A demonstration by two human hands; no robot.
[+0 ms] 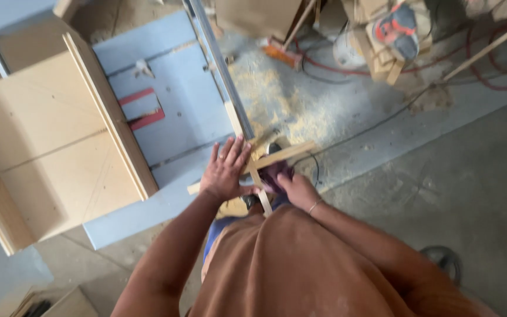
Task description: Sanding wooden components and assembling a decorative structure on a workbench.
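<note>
Wood strips (277, 157) crossed at saw table's (189, 100) near right corner. Left hand (224, 171) spread flat on them; right hand (293, 186) pinches one end. Risk: strips slip off the edge, grip being light.

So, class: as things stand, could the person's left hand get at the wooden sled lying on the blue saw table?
Probably yes. The left hand rests on a thin wooden strip at the edge of the blue saw table, and the wooden sled lies just beyond it with only bare tabletop between.

Single head-worn view, steeply downward, close over the hands at a saw table's (165, 105) edge.
</note>
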